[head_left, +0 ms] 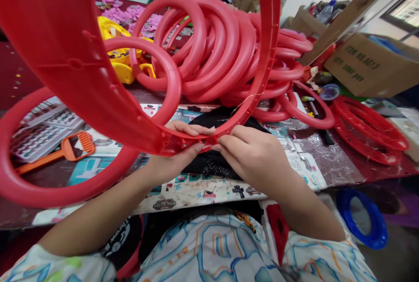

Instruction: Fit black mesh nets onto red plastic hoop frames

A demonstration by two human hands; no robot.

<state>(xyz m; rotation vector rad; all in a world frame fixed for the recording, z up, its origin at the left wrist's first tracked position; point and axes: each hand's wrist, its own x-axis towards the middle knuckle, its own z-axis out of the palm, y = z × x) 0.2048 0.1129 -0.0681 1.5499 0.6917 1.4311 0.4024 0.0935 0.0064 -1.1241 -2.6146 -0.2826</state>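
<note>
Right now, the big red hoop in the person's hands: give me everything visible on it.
The red hoop looks like moulded plastic, a wide flat band with small pegs and ribs on its inner face. It is held up close to the camera, tilted, its top out of frame. The left hand and right hand pinch its lowest part from either side, over a black cloth. Nothing else clearly touches it.
</note>
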